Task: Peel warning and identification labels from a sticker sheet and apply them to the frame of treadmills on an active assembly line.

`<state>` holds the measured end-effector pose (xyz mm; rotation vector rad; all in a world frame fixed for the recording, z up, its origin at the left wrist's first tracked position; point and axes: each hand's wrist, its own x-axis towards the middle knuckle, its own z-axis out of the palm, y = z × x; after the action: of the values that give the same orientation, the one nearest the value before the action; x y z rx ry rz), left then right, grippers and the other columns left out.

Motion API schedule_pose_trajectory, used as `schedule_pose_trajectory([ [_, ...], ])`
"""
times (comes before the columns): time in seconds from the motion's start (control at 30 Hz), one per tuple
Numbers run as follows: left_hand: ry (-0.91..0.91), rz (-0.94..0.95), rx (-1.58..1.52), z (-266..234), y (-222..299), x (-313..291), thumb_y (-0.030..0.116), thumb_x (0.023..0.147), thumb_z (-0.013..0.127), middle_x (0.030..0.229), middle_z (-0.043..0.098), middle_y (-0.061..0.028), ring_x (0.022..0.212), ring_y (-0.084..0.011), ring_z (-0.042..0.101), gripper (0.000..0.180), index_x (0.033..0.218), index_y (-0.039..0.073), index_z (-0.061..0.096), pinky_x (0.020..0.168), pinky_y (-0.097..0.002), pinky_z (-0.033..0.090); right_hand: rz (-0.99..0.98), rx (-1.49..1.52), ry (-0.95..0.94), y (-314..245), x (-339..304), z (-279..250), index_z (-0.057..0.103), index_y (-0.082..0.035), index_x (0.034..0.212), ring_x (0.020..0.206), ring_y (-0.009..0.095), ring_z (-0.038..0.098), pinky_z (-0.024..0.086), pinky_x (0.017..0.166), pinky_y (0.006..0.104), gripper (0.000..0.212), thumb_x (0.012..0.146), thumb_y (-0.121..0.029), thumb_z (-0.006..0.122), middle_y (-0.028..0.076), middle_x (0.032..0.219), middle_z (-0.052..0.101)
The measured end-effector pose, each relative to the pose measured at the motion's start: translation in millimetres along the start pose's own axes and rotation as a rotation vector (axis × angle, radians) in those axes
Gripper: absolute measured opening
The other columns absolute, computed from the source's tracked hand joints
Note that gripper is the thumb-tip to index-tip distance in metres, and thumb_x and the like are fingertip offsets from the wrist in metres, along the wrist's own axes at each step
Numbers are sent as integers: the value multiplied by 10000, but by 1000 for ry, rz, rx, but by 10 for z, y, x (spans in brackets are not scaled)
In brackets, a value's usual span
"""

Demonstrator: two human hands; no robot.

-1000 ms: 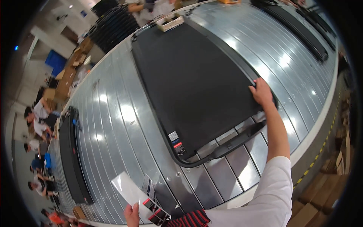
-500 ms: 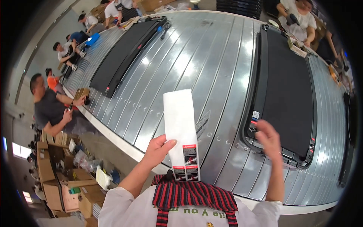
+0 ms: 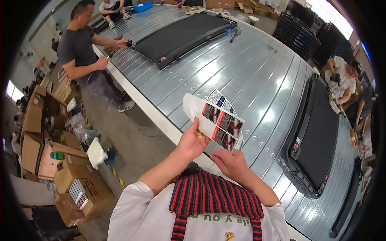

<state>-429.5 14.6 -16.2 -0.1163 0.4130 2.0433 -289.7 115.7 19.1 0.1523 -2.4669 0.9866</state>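
Observation:
In front of my chest, a white sheet of warning stickers [image 3: 219, 125] with red-topped dark labels is tilted over the table's near edge. My left hand [image 3: 192, 141] is closed on its left side, the thumb lying on the front. A small yellowish bit shows by those fingers, too unclear to name. My right hand [image 3: 233, 164] is closed with its fingertips at the sheet's lower corner; the exact contact is partly hidden. Behind the sticker sheet, another label sheet [image 3: 219, 99] with blue strips and square codes sticks out.
Black framed panels lie on the ribbed metal table [image 3: 189, 76]: a far one [image 3: 181, 38] and one at right [image 3: 319, 132]. A person in grey [image 3: 82, 50] stands at the left edge; another person [image 3: 343, 76] works at far right. Cardboard boxes [image 3: 86, 193] stand lower left.
My right hand has come from beside the right panel to the sheet's lower corner. The sheet has turned, showing more stickers and another label sheet behind. My view has swung left.

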Motion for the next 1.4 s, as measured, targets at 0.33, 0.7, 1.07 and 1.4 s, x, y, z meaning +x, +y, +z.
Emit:
schedule_pose_trajectory([
  [0.33,-74,33,46,-226,691,-483,387,921,280,1189,484,-100,1078,-217,471,480,1225,28,377,940,-339,365,198,-206,-15,-425,699,991,600,-87,952,687,282,600,474,571,322,183,785,-160,585,128,793,613],
  [0.7,-116,136,-99,-587,1218,-718,347,927,307,1104,537,-83,1035,-185,497,409,1139,28,450,931,-328,372,62,67,67,-641,999,1490,594,-14,911,695,228,621,487,590,287,144,775,-61,583,124,808,624],
  [1.07,-28,289,-154,-636,1315,-981,310,916,370,1082,548,-56,1021,-176,504,341,1108,47,473,930,-322,375,687,1306,-220,-1170,1037,1184,555,41,849,651,208,591,490,591,290,73,810,-18,535,143,737,601],
  [1.4,120,301,-7,-455,1036,-1077,300,921,363,1064,546,-18,946,-143,518,308,1111,86,477,862,-285,411,-287,1630,-919,-2026,1036,344,568,30,850,661,225,566,428,564,306,93,817,-57,565,108,768,579],
])
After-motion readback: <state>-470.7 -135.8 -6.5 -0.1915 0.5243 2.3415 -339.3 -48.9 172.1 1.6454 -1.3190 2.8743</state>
